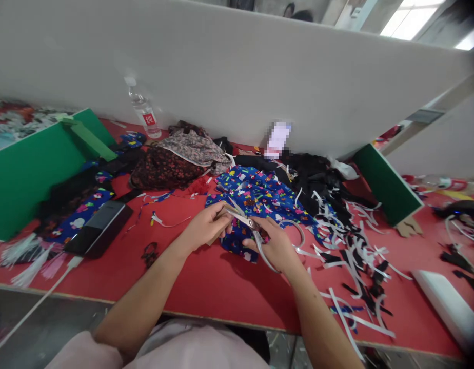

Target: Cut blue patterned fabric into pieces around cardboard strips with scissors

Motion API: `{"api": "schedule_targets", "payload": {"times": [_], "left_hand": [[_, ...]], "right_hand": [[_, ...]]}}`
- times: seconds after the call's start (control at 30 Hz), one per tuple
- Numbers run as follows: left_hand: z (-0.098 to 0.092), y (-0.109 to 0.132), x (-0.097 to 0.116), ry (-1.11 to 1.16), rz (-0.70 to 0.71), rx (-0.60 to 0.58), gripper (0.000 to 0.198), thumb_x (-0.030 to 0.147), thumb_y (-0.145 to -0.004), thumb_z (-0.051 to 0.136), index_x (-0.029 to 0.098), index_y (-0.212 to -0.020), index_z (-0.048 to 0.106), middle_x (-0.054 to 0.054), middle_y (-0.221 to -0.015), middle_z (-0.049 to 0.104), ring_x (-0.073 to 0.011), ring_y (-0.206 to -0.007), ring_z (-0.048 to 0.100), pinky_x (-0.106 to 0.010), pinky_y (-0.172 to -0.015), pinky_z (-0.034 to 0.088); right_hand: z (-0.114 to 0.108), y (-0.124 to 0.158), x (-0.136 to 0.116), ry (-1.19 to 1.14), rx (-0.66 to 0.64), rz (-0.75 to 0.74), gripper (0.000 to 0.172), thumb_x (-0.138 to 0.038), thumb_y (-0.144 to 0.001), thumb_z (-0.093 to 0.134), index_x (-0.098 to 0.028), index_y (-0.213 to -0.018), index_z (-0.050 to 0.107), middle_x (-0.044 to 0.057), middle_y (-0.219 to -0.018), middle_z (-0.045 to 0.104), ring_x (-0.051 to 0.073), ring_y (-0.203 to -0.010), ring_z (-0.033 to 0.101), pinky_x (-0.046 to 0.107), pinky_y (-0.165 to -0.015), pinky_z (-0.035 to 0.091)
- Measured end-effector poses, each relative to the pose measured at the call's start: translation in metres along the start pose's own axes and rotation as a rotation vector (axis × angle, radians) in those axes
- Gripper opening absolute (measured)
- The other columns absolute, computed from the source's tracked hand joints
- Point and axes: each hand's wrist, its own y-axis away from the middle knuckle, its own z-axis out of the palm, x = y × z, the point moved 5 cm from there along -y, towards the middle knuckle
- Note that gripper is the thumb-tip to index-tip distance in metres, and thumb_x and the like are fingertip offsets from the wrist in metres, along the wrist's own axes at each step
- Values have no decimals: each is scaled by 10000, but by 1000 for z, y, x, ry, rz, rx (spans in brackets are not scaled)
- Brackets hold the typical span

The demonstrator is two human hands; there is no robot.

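My right hand [274, 245] is closed round the handles of a pair of metal scissors [248, 223], whose blades point up and left. My left hand [206, 224] pinches the edge of a blue cloth with a bright cartoon print [260, 197] right at the blade tips. The cloth lies bunched on the red table [217, 284], partly under both hands. What exactly sits between the blades is hidden by my fingers.
White and black strip offcuts [356, 256] litter the table to the right. Floral and black fabric piles [179, 156] lie behind. A water bottle [143, 110] stands by the white wall. Green dividers [29, 169] flank both sides. A dark flat device [100, 228] lies at left.
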Motion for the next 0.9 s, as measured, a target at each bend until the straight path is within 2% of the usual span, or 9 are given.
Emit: {"api": "schedule_targets", "payload": {"times": [0.13, 0.43, 0.67, 0.9], "left_hand": [[2, 1, 0, 21, -14, -44, 241, 379, -853, 466, 178, -976, 517, 26, -643, 553, -96, -530, 497, -208, -506, 395], [2, 3, 5, 36, -5, -91, 216, 350, -858, 469, 169, -960, 525, 31, -634, 539, -84, -537, 496, -200, -525, 407], [0, 3, 5, -47, 19, -102, 203, 339, -868, 449, 159, -923, 526, 28, -629, 542, -87, -525, 492, -207, -515, 398], [-1, 3, 5, -74, 41, -113, 191, 327, -874, 443, 159, -911, 525, 24, -636, 549, -94, -526, 510, -214, -512, 397]], "right_hand": [[0, 2, 0, 18, -27, 15, 511, -465, -718, 664, -211, -1153, 574, 68, -929, 588, 200, -812, 574, 328, -749, 476], [1, 2, 2, 46, -72, 15, 571, -523, -692, 667, -189, -1145, 573, 101, -1027, 620, 255, -961, 572, 359, -821, 460], [2, 3, -3, 37, -91, -8, 399, -429, -740, 653, -198, -1061, 598, 79, -959, 637, 209, -835, 607, 302, -729, 467], [1, 4, -4, 31, -92, 10, 365, -411, -745, 648, -183, -1027, 600, 64, -882, 657, 185, -744, 609, 273, -667, 462]]}}
